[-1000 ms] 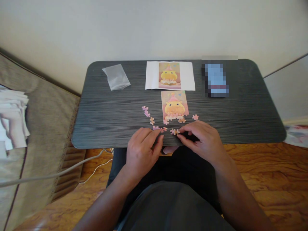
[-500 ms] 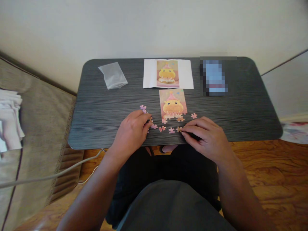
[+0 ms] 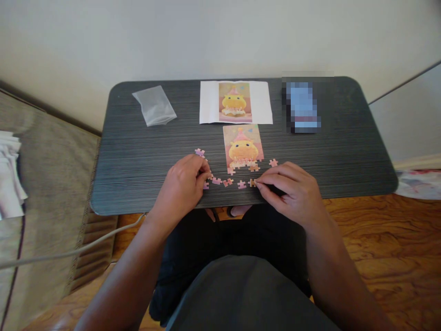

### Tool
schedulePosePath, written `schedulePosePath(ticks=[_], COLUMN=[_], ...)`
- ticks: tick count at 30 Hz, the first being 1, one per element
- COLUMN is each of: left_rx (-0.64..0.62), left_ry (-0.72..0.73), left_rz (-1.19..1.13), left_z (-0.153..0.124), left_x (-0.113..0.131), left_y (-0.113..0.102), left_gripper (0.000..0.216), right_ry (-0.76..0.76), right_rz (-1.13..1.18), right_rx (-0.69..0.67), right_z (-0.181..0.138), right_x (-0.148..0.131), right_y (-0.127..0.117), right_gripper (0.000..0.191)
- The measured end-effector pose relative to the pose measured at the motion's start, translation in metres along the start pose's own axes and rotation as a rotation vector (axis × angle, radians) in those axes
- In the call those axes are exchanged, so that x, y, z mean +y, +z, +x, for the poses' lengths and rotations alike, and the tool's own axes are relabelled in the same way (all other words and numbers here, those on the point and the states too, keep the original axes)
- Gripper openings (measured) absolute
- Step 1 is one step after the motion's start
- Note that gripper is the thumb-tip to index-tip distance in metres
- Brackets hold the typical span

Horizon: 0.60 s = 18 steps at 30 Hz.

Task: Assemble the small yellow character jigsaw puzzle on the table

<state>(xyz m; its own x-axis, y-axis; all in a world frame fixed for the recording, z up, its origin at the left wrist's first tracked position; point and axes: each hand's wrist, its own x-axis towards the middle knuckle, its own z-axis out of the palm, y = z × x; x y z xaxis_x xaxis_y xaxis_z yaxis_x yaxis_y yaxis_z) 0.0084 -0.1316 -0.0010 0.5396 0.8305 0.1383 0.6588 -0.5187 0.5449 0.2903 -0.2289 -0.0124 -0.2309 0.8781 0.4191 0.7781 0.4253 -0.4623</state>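
Note:
A partly assembled jigsaw puzzle (image 3: 243,142) of a yellow cartoon animal in a pink party hat lies mid-table, its bottom edge uneven. My left hand (image 3: 183,180) is left of it, thumb and index finger pinched on a puzzle piece that is mostly hidden. My right hand (image 3: 291,193) pinches the edge of an orange-brown puzzle piece (image 3: 252,183) lying on the table below the puzzle. Between the hands lie a pink piece (image 3: 241,185), a reddish piece (image 3: 228,182) and another pinkish piece (image 3: 216,180). A purple piece (image 3: 199,152) shows above my left hand.
Behind the puzzle is a white sheet (image 3: 261,102) with the same picture printed on it. A clear plastic bag (image 3: 155,106) lies at the back left, a pixelated blue object (image 3: 303,105) at the back right. One pink piece (image 3: 273,162) sits right of the puzzle.
My left thumb and index finger have closed together over the piece, which showed more before. My right hand stays at the orange-brown piece. The whole view has shifted slightly.

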Motion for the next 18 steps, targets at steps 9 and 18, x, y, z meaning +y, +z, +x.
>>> schedulePosePath(ticks=[9, 18], left_rx=[-0.059, -0.195], left_ry=[0.064, 0.144], left_rz=[-0.01, 0.032], left_z=[-0.002, 0.006], left_x=[-0.009, -0.01], left_y=[-0.008, -0.016], left_gripper=[0.023, 0.018], right_ry=[0.009, -0.031], right_rz=[0.001, -0.004], right_rx=[0.008, 0.032], right_z=[0.002, 0.001], right_x=[-0.001, 0.0], right_y=[-0.001, 0.0], right_gripper=[0.012, 0.014])
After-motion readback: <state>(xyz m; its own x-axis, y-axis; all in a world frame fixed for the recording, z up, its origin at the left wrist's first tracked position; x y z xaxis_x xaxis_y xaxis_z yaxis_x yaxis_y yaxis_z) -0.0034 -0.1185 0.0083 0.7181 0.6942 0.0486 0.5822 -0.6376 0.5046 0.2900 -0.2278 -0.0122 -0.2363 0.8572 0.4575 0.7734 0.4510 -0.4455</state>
